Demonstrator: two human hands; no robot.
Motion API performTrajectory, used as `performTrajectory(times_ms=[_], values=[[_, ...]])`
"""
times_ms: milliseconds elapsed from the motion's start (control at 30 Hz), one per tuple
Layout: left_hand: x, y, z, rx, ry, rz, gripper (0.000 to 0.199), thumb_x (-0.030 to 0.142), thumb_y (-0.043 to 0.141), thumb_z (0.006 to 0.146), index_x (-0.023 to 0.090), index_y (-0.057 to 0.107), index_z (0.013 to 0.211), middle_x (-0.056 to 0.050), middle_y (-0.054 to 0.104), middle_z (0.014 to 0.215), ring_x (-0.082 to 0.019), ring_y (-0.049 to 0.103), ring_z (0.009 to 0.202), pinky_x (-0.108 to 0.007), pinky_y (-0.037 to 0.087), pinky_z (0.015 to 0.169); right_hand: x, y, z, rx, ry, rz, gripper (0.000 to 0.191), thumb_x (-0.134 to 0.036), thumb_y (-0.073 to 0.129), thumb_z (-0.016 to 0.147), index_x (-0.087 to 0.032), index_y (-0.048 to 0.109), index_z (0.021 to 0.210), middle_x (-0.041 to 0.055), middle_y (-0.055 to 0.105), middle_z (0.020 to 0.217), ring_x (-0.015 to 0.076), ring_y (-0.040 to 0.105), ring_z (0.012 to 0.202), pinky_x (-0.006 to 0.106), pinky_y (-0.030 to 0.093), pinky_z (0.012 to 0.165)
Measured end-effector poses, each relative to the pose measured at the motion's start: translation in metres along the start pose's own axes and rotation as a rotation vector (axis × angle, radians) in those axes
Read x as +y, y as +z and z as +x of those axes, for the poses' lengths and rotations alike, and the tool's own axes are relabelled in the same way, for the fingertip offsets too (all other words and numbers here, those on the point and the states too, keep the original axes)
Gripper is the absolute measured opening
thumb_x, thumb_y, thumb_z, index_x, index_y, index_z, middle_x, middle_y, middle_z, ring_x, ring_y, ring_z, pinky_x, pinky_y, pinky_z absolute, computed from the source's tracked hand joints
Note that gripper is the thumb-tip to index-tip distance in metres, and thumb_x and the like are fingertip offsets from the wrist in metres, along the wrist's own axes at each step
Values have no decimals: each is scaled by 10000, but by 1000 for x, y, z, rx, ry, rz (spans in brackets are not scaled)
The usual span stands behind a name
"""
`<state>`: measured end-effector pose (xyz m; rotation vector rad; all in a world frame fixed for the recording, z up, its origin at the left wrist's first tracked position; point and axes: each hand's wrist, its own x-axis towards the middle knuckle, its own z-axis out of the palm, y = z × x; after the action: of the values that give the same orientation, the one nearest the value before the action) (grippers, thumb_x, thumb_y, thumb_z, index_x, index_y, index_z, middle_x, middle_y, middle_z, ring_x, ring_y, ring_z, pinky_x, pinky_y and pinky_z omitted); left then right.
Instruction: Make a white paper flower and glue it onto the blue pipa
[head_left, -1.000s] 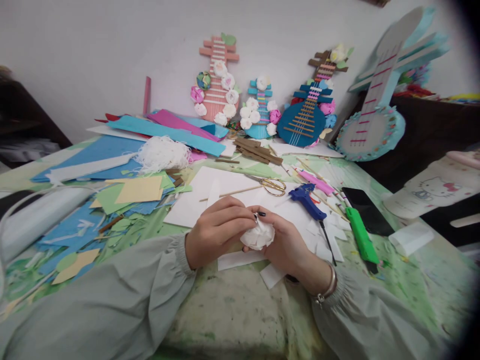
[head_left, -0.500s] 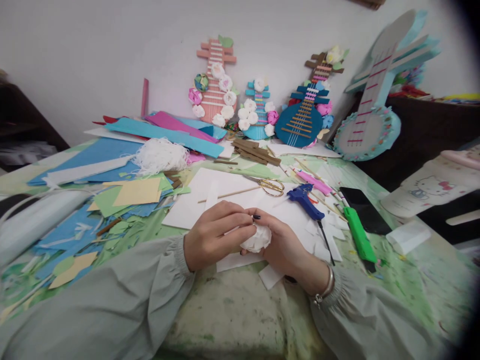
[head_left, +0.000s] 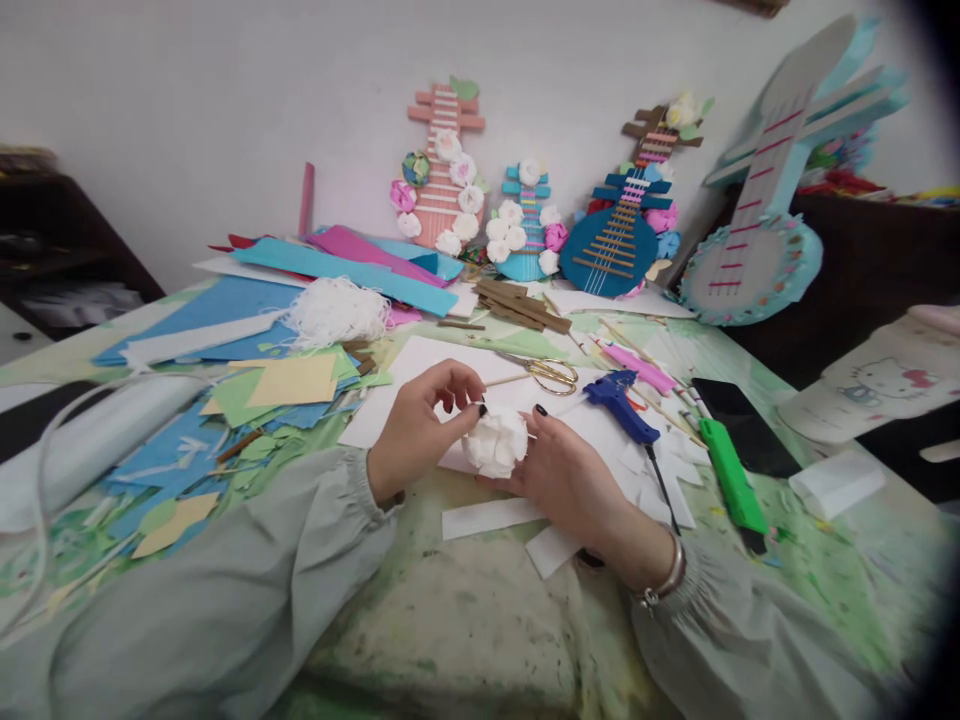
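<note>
A round white paper flower (head_left: 495, 443) with layered petals is held up between my two hands, over the front edge of the white sheets. My left hand (head_left: 424, 425) pinches its upper left side, thumb against the petals and fingers curled. From the right and below, my right hand (head_left: 570, 475) cups the flower, its fingers partly hidden behind it; one dark-nailed finger stands off the petals. Gold-handled scissors (head_left: 553, 374) and a blue glue gun (head_left: 621, 405) lie just beyond my hands. Under them are white paper strips (head_left: 487, 519).
Coloured paper scraps (head_left: 292, 380) and a heap of white string (head_left: 337, 312) cover the left. On the right lie a green utility knife (head_left: 731, 480), a black phone (head_left: 742, 425) and a tumbler (head_left: 862, 380). Flower-decorated lute models (head_left: 609, 245) lean along the wall.
My hands have moved apart, uncovering more of the flower, which now sits slightly higher and further left. My left fingers have lifted off its front. The view has shifted a little left.
</note>
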<state>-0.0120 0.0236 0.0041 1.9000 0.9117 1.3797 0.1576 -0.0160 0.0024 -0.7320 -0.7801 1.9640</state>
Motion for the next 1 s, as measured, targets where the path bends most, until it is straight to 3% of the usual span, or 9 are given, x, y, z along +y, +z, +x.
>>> performTrajectory(times_ms=[167,233,333,400,467,533,600,767,1000], values=[[-3,-2,3,-25,-21,4,112,89,575,731,161,572,816,5,574,780,-101,516,681,-235,417,632,-13,-10,-2,125,-216,-266,280,-377,607,759,-201,587,977,60,651,952,190,624,802,354,496,748],[-2,-3,2,-51,15,33,111,82,571,728,158,574,809,2,575,784,-99,502,676,-242,414,638,-28,-19,-5,273,-383,-630,263,-341,607,752,-205,564,973,58,632,951,196,615,781,356,490,713],[0,-3,0,-128,59,90,134,61,555,718,165,571,801,5,567,782,-105,482,691,-254,413,665,-54,-39,-11,710,-606,-1396,169,-274,580,744,-190,567,889,55,624,826,215,592,761,376,446,753],[0,-2,-2,-197,59,112,164,43,543,702,171,563,802,13,558,775,-107,476,705,-254,411,677,-65,-54,-13,977,-529,-1730,242,-277,569,748,-162,568,962,108,635,905,274,587,882,409,426,802],[-3,0,-3,-254,44,105,193,29,533,688,174,549,814,21,558,775,-107,489,722,-253,415,691,-70,-67,-13,1141,-322,-1900,440,-368,608,738,-108,539,1086,193,611,1048,351,560,1007,445,420,821],[-6,2,-4,-282,29,78,205,26,529,689,174,535,831,27,567,777,-106,518,739,-257,428,720,-70,-77,-11,1169,-127,-1977,591,-430,644,720,-54,507,1155,253,569,1129,389,550,1048,452,425,824],[-9,4,-4,-289,16,63,196,33,534,696,171,531,836,27,578,778,-107,542,752,-264,443,748,-69,-85,-8,1140,-40,-2006,591,-412,643,740,-22,506,1162,273,556,1139,379,567,1039,433,433,826],[-9,7,-6,-290,64,163,161,36,555,695,165,564,790,19,608,770,-108,557,727,-243,460,703,-76,-98,-5,1144,-32,-1999,562,-356,642,759,27,515,1150,300,560,1111,368,577,1033,400,449,796],[-14,5,-7,-291,214,280,82,101,641,762,170,653,803,-9,701,788,-127,619,742,-243,482,693,-79,-104,-7,1128,-47,-1966,368,-256,622,730,-54,595,1037,264,590,1046,371,594,978,413,460,738]])
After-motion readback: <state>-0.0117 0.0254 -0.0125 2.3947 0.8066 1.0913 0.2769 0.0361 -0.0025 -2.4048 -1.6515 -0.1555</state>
